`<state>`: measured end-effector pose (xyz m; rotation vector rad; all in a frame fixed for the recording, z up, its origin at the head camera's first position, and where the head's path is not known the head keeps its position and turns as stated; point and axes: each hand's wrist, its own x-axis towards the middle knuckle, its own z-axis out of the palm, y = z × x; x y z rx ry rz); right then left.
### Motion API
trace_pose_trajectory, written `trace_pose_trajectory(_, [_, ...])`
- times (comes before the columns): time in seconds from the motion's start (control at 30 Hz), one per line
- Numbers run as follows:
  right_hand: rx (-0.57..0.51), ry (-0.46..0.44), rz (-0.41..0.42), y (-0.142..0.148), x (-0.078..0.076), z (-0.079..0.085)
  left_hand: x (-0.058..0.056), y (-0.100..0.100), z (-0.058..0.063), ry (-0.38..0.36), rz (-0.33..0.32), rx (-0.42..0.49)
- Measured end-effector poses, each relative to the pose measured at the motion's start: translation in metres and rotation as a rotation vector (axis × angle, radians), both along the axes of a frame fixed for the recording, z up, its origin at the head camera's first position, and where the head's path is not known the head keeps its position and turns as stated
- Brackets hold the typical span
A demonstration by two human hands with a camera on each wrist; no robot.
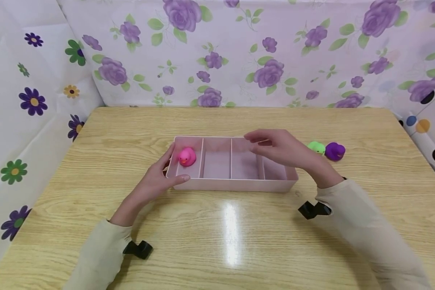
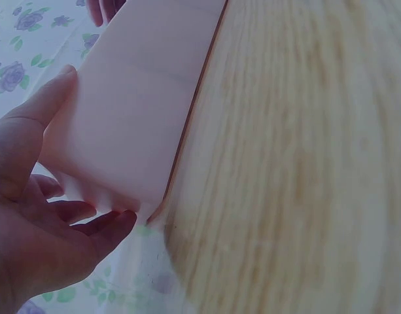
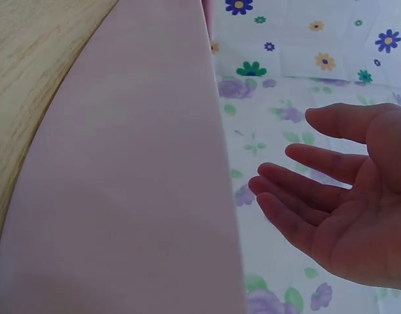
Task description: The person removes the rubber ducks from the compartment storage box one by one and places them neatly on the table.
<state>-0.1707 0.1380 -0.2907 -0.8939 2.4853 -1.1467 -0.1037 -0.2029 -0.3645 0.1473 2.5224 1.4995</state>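
Observation:
A pink divided box sits on the wooden table, its compartments in a row. In the leftmost compartment is a pink rubber duck. My left hand grips the box's left end, thumb over the front rim and fingers against the end wall; the left wrist view shows those fingers curled at the wall. Over the right-hand compartments hovers my right hand, holding nothing. Its fingers are loosely spread in the right wrist view. The compartments below it show no duck, though the hand partly covers them.
Right of the box, behind my right wrist, a green rubber duck and a purple rubber duck stand side by side on the table. A flower-printed covering rises behind the table's far edge, with patterned sheets at both sides.

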Motion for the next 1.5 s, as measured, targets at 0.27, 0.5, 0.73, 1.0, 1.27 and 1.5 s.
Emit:
trace_pose_trajectory(0.27, [-0.021, -0.025, 0.044, -0.027, -0.004, 0.003, 0.002, 0.001, 0.003, 0.002, -0.004, 0.003])
trace_pose_trajectory(0.5, [0.037, -0.018, 0.085, -0.052, -0.008, 0.002, 0.001, 0.000, 0.001, 0.013, -0.007, -0.004])
trace_pose_trajectory(0.73, [0.090, -0.014, 0.086, -0.076, -0.010, -0.003, -0.001, 0.000, -0.001, -0.007, -0.011, 0.012])
trace_pose_trajectory(1.0, [0.078, 0.015, 0.120, -0.097, -0.012, -0.006, 0.001, -0.002, 0.000, -0.008, -0.013, 0.026])
trace_pose_trajectory(1.27, [0.094, 0.035, 0.152, -0.125, -0.020, -0.005, 0.002, -0.004, 0.001, -0.005, -0.012, 0.017])
trace_pose_trajectory(1.5, [0.129, 0.057, 0.174, -0.144, -0.029, -0.007, 0.001, -0.004, 0.001, -0.011, -0.022, 0.004])
